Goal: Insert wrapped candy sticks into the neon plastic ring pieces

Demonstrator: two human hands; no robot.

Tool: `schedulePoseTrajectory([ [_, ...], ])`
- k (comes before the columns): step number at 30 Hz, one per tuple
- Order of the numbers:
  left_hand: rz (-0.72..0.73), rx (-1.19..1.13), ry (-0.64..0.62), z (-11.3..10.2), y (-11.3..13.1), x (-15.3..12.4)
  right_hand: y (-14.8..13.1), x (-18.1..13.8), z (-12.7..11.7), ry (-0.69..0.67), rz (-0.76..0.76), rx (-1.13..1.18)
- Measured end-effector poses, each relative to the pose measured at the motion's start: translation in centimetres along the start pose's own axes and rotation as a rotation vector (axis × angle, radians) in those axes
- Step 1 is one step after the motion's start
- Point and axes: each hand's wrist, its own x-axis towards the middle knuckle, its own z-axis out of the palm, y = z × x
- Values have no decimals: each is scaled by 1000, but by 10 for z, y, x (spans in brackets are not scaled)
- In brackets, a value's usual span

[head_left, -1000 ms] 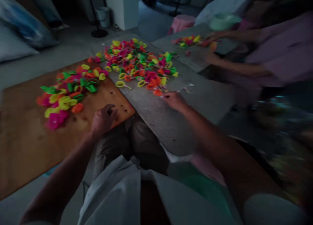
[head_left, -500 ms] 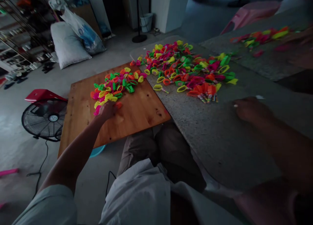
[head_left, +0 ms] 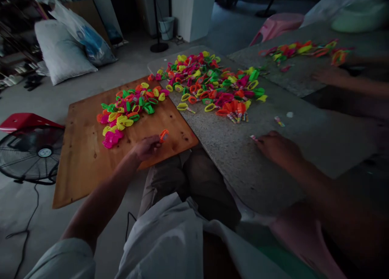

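While the left forearm (head_left: 105, 192) slants in from between seven and eight o'clock of the view, the left hand (head_left: 146, 148) sits near nine o'clock, over the near part of the wooden board (head_left: 85, 165), its fingers curled and the tips pinching an orange loop (head_left: 163, 135) held out toward the centre. The right forearm (head_left: 319, 182) comes in from four o'clock, and the right hand (head_left: 275, 147) is at three o'clock over the grey table (head_left: 209, 133), back upward, fingers bent, with the fingertips pinching a small pale piece (head_left: 253, 137) that juts out at the hand's ten o'clock. Just beyond that hand, at its twelve o'clock, lies a patterned scrap (head_left: 279, 121), with a white bit (head_left: 289, 114) beside it at one o'clock. A heap of bright loops (head_left: 127, 105) covers part of the board at ten o'clock; a larger pile (head_left: 212, 82) spreads over the table around twelve to one. Toward two o'clock a co-worker's hand (head_left: 331, 75) is near more coloured loops (head_left: 304, 49).
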Motion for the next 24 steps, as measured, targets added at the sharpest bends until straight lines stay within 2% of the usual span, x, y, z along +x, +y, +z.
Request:
schedulePoseTrajectory([
  [3,-5,-26,-87,19,-7,-1,-20,-16,-8,-128,5,-26],
  [7,-13,35,-152,41,-22,2,-42,-31,-15,-99,78,-13],
  [11,77,266,-89,60,-41,12,-52,-41,-11,-49,114,57],
  [14,254,573,28,73,-57,20,-56,-48,-5,1,130,122],
  [18,663,1016,181,88,-80,31,-65,-56,-1,32,94,171],
  [21,927,1225,161,95,-96,39,-70,-60,-2,52,42,188],
  [24,1004,1414,100,99,-110,47,-75,-61,-2,69,-4,223],
])
